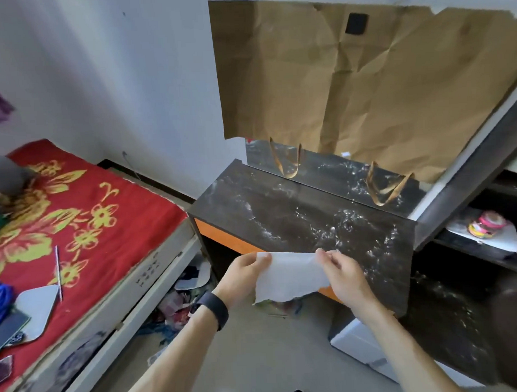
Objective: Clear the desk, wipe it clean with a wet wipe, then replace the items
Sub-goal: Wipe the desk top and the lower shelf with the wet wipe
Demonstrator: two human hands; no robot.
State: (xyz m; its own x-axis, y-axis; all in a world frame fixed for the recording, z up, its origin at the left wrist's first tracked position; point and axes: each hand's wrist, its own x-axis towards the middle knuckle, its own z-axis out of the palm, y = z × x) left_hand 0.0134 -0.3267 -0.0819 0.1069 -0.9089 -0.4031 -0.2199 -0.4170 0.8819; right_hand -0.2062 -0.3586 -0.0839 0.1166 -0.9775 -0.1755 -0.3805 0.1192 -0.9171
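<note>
Left hand (243, 277) grip pinches wet wipe (289, 278) | right hand (343, 273) grip likewise | wipe white, spread, lower edge ragged

plain white wall (100, 69) with a big creased brown paper bag (349, 75) hanging flat on it above the dark desk (296, 212). bed (154, 275) on the left under a red blanket (76, 217) with yellow flowers, clutter (173, 310) underneath, grey floor (257, 357), dark shelves (488, 255) off to the right.
</note>
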